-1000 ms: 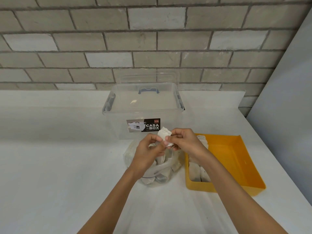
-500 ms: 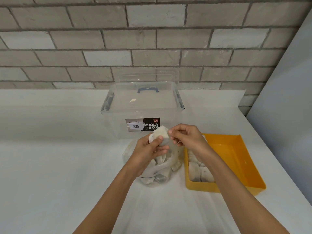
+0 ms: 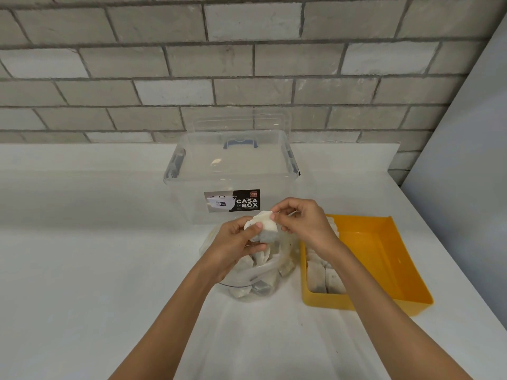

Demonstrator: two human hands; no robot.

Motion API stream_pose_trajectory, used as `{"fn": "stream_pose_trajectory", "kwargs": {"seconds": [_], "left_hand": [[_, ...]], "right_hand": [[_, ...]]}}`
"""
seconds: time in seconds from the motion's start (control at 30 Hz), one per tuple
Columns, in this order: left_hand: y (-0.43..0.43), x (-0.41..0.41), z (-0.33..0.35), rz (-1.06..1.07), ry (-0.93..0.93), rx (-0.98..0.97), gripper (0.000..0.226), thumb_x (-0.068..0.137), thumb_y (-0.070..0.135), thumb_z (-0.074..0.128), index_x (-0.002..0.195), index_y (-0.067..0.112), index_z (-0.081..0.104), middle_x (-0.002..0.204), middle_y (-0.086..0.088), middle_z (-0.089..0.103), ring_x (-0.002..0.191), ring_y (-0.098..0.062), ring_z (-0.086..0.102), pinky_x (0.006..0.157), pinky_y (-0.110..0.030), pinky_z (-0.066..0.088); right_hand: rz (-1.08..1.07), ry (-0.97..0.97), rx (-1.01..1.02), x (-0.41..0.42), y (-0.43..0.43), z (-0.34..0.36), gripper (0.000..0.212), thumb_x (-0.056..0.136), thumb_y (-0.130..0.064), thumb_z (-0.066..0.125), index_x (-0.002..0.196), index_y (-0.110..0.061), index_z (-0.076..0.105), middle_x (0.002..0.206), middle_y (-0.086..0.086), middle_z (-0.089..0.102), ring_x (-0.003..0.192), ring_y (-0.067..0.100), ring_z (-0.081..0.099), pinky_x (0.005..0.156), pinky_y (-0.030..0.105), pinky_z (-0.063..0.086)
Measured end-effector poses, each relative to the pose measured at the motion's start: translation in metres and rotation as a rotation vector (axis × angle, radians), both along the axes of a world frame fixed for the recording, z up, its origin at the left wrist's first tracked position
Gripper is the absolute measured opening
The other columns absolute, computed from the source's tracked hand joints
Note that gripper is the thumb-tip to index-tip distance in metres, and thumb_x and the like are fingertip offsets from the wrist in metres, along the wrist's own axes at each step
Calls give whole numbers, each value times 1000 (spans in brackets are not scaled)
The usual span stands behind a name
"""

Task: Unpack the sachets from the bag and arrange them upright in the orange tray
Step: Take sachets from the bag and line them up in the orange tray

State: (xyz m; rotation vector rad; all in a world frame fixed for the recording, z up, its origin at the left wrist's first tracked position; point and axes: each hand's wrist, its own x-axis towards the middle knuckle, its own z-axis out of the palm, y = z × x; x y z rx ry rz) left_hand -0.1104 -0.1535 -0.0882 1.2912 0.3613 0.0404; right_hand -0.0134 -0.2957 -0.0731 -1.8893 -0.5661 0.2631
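- The surface (image 3: 82, 270) is white, smooth and matt.
- The wall (image 3: 247, 64) is grey brick, rough and dull, with darker joints.
- The box (image 3: 233, 171) is clear, hard, glossy plastic; its handle (image 3: 241, 142) is blue plastic, and its label (image 3: 231, 201) is a dark print with a slight shine.
- The bag (image 3: 285, 259) is thin, clear, crinkled plastic film.
- The sachet (image 3: 264, 227) is white and matt, perhaps paper or fine fibrous cloth; the view is too soft to tell.
- The orange tray (image 3: 384, 256) is smooth plastic with a mild sheen.

Beyond the grip we see a grey brick wall (image 3: 247, 64) with darker mortar lines. Beneath the grip, and stretching far to its left, lies a white countertop (image 3: 82, 256) in soft, even light. Right of the grip a plain pale panel (image 3: 466, 160) rises, meeting the brick at a corner.
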Motion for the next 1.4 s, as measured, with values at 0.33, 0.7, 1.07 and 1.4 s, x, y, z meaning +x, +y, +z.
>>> {"fn": "stream_pose_trajectory", "kwargs": {"seconds": [0.33,0.7,1.07,1.4], "left_hand": [[-17,19,12,-4,-83,20,18,92,13,61,106,6,69,106,-19,67,94,-19,68,71,-22,57],[-51,46,15,-94,-61,51,20,89,11,64,106,2,67,96,-16,68,80,-21,71,75,-26,59],[-57,49,16,-112,-80,56,13,89,9,63,100,4,67,96,-15,66,78,-19,70,68,-22,59],[-52,44,11,-98,-71,65,22,90,10,62,108,-1,65,95,-15,68,80,-20,71,75,-26,59]], "right_hand": [[-67,-71,143,2,-20,13,10,81,-14,73,88,-20,78,74,-5,72,64,11,64,73,29,56],[-190,-20,153,28,-100,28,7,91,-14,62,94,-11,68,64,5,68,54,10,61,52,17,48],[-280,65,-32,46,-134,-1,17,82,-3,71,98,-8,70,88,12,72,82,21,70,75,30,59],[-413,131,-110,54,-117,-32,7,88,-4,64,93,-9,66,74,9,65,61,10,59,50,11,49]]}}
